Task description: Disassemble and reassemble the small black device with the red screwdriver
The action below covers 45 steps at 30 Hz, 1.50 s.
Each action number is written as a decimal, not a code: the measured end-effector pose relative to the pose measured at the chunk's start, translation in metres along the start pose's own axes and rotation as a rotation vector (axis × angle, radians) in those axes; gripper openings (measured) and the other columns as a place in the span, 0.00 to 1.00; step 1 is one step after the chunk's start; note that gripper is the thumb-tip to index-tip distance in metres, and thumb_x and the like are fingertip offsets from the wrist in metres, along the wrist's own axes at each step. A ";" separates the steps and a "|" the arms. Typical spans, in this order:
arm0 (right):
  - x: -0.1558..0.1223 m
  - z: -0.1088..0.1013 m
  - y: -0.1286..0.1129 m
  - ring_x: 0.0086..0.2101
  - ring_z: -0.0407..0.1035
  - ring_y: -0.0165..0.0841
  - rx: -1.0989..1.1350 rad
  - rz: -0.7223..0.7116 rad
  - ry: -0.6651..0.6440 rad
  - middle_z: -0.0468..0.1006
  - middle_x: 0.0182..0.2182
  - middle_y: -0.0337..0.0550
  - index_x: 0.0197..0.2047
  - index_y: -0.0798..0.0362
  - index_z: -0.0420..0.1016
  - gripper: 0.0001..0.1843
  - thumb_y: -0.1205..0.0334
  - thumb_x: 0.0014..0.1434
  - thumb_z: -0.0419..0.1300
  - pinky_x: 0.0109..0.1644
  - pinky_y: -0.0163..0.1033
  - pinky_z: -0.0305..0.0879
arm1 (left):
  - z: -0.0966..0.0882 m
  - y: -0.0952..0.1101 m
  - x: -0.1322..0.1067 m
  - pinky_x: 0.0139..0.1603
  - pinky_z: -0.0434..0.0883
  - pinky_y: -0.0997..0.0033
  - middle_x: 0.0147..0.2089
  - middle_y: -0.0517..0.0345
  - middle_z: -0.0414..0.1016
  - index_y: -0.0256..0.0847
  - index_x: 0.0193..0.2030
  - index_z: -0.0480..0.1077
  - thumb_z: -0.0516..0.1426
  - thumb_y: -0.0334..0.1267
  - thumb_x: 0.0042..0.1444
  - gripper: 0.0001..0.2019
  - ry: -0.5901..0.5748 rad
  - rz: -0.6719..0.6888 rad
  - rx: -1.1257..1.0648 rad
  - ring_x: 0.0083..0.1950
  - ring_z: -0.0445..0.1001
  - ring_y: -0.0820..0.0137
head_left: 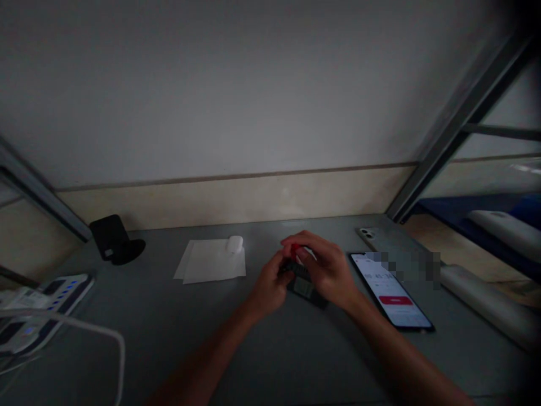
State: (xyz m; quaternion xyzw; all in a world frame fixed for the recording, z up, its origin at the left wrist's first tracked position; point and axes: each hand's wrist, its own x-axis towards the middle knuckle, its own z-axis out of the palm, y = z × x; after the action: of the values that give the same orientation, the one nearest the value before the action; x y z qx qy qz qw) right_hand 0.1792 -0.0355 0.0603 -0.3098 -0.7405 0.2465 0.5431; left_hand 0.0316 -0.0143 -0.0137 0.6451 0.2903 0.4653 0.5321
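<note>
Just right of the desk's middle, my two hands are close together over a small dark device (307,288) with a greyish display-like patch and rows of what look like keys. My left hand (270,285) is closed at the device's left end, thumb against it. Between the fingertips of my right hand (327,270) is a small red object (295,251), pinched and mostly covered, so its kind is unclear. The right hand's fingers hide part of the device's far end. Whether the device rests on the desk or is lifted, I cannot tell.
White paper sheets (211,268) lie left, a white earbud-like case (235,244) on them. A lit phone (393,293) and another phone (374,239) lie right. A black stand (110,237), a power strip (70,299) and a white cable (97,327) are far left.
</note>
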 end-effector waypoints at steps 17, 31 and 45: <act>0.001 0.001 0.001 0.40 0.72 0.36 -0.055 0.022 0.085 0.76 0.39 0.44 0.44 0.49 0.79 0.08 0.66 0.65 0.58 0.45 0.42 0.69 | -0.002 -0.006 0.000 0.58 0.66 0.58 0.48 0.53 0.73 0.40 0.48 0.68 0.56 0.29 0.57 0.12 -0.020 0.009 -0.005 0.52 0.71 0.61; 0.000 -0.001 0.006 0.37 0.74 0.34 0.088 0.103 0.059 0.78 0.37 0.43 0.49 0.50 0.78 0.13 0.64 0.70 0.53 0.42 0.41 0.70 | -0.002 -0.002 0.000 0.55 0.66 0.61 0.47 0.53 0.72 0.39 0.46 0.68 0.56 0.30 0.57 0.10 -0.050 0.047 -0.005 0.51 0.71 0.61; 0.001 -0.002 0.005 0.45 0.73 0.37 0.035 0.084 0.057 0.78 0.46 0.46 0.50 0.47 0.78 0.11 0.62 0.67 0.58 0.50 0.44 0.69 | -0.003 -0.007 0.000 0.53 0.67 0.62 0.43 0.54 0.72 0.39 0.47 0.69 0.56 0.30 0.57 0.11 -0.044 0.017 0.028 0.47 0.71 0.63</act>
State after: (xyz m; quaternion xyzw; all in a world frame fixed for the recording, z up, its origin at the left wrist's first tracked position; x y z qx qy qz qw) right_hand 0.1815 -0.0309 0.0577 -0.3377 -0.7067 0.2731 0.5584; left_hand 0.0301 -0.0114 -0.0205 0.6653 0.2793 0.4513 0.5251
